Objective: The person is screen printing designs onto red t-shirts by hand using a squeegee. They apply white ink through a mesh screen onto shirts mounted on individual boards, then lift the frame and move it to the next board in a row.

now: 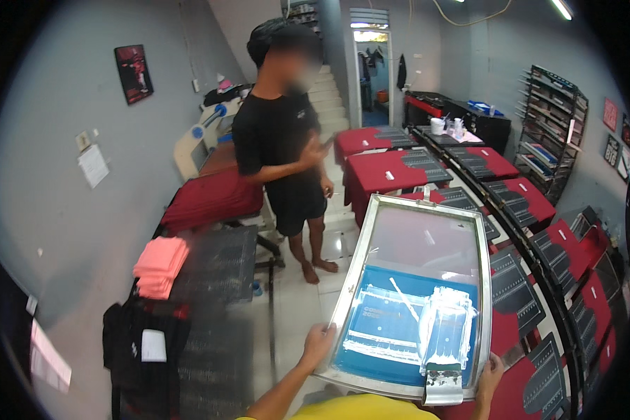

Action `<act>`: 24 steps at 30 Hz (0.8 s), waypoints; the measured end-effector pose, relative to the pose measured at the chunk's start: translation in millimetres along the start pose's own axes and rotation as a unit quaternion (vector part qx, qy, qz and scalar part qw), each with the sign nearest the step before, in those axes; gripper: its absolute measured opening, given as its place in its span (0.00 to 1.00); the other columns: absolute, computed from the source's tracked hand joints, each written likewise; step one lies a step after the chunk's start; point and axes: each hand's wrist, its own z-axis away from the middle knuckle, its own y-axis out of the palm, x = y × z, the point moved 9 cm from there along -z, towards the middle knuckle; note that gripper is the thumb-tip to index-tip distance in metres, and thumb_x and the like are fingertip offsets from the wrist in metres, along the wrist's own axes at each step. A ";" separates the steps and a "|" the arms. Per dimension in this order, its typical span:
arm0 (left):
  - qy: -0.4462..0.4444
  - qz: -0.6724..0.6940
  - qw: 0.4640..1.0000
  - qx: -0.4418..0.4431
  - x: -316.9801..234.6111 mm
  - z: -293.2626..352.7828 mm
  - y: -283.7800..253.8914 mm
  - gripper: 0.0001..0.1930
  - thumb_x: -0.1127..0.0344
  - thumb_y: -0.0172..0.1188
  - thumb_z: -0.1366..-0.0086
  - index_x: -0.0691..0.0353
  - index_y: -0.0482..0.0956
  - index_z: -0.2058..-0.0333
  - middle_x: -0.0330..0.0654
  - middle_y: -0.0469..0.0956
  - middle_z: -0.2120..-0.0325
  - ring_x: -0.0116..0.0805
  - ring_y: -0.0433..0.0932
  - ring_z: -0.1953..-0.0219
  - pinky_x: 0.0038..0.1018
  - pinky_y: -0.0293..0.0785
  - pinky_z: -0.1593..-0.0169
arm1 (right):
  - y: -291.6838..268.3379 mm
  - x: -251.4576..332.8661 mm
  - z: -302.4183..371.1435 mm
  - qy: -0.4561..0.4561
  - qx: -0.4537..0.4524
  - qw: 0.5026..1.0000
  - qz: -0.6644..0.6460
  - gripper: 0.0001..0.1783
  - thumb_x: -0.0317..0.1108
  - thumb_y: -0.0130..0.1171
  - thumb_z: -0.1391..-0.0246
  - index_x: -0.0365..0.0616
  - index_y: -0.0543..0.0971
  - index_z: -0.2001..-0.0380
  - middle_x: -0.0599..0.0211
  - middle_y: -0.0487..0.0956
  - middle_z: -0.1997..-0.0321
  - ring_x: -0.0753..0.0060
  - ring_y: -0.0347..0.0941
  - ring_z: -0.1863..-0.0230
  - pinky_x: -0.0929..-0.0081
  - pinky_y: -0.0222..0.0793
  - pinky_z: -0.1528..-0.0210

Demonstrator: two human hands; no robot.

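Note:
A silkscreen frame (484, 280) with a metal rim is held up in front of me, tilted, over the printing boards. My left hand (318, 344) is closed on its left edge near the lower corner. On the opposite side my right hand (491, 374) grips the right edge, its fingers partly hidden by the frame. The lower half of the mesh (378, 364) is blue, with streaks of white ink (446, 325) and a thick patch of it at right. A squeegee (443, 386) with a metal holder rests across the frame's bottom end.
Dark red cloth pieces (378, 175) lie on boards along a long curved table to the right. A person (280, 140) in black stands ahead on the left. Folded pink cloths (161, 262) sit on a dark table (224, 336). A black rack (553, 126) stands at the far right.

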 end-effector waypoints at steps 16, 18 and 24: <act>0.092 0.006 0.986 0.137 -50.6 -342.8 71.0 0.25 0.51 0.55 0.34 0.74 0.79 0.57 0.59 0.77 0.59 0.54 0.76 0.55 0.38 0.70 0.49 | 180.0 24.5 -102.3 0.041 -0.113 0.992 -0.049 0.18 0.18 0.44 0.43 0.27 0.76 0.51 0.54 0.80 0.54 0.65 0.77 0.54 0.72 0.69 0.46; 0.126 -0.013 0.985 0.119 -57.1 -397.7 77.8 0.25 0.51 0.55 0.34 0.74 0.79 0.56 0.60 0.77 0.60 0.55 0.76 0.56 0.39 0.70 0.50 | 215.9 32.1 -130.3 0.028 -0.112 0.992 -0.042 0.18 0.18 0.44 0.43 0.27 0.76 0.51 0.54 0.80 0.54 0.65 0.77 0.53 0.72 0.69 0.46; 0.161 -0.051 0.978 0.122 -118.8 -535.1 66.3 0.25 0.51 0.55 0.34 0.73 0.78 0.55 0.58 0.77 0.59 0.55 0.76 0.55 0.39 0.71 0.50 | 321.4 62.1 -206.8 0.072 -0.119 0.988 -0.068 0.18 0.20 0.47 0.42 0.27 0.75 0.49 0.54 0.79 0.52 0.66 0.76 0.52 0.72 0.69 0.46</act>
